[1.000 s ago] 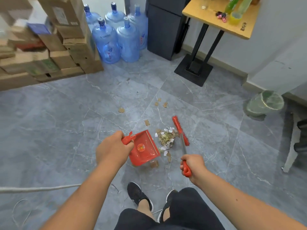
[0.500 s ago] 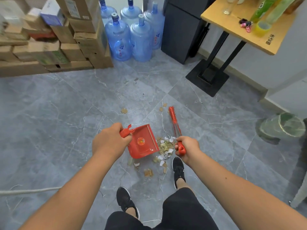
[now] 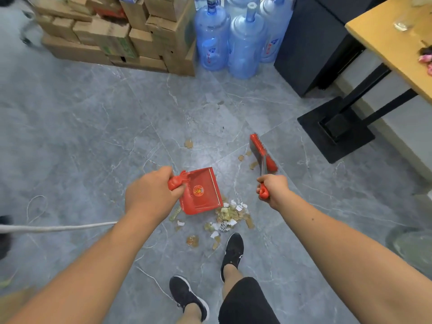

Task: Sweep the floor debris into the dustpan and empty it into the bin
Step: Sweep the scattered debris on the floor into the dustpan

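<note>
The sweep is judged barely begun: the dustpan (image 3: 201, 192), gripped at its handle by the left hand (image 3: 149, 195), is seen empty, the debris (image 3: 230, 213) is heaped on the floor (image 3: 93, 136) at its lip, and the brush (image 3: 263, 153) is clasped by the right hand (image 3: 272, 189) beyond the pile. Stray scraps (image 3: 253, 164) are left near the brush head, and the blurred bin (image 3: 411, 246) at the right edge is not yet reached. A shoe (image 3: 232, 250) is planted just beside the heap.
</note>
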Tool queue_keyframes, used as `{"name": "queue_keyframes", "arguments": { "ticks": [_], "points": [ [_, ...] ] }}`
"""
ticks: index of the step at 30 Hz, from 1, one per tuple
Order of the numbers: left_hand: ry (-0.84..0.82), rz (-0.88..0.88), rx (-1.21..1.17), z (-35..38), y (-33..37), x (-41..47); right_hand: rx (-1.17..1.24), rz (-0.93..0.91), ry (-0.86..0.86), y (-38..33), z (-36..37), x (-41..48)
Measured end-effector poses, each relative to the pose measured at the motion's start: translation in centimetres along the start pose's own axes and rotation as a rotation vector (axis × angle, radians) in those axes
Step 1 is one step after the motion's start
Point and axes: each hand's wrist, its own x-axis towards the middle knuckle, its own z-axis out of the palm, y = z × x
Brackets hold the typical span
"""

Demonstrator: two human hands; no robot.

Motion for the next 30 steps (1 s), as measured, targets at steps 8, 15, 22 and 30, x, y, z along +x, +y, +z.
{"name": "queue_keyframes", "arguments": {
  "ticks": [8, 15, 22, 30],
  "points": [
    [0.056, -0.134, -0.044, -0.1, -0.1, -0.4, -0.399, -0.017, -0.109, -1.2, -1.3, 5.4],
    [0.109, -0.192, -0.056, 0.5, -2.5, -2.8, -0.771, -0.007, -0.176, 4.4, -0.5, 3.9],
    [0.103, -0.228, -0.075, -0.4, -4.3, -7.1, -0.934, 0.054, -0.217, 10.6, 0.0, -1.7],
    [0.134, -0.231, -0.099, -1.1, -9.4, -13.9, -1.106, -0.022, -0.199, 17.6, 0.5, -8.4]
  ]
}}
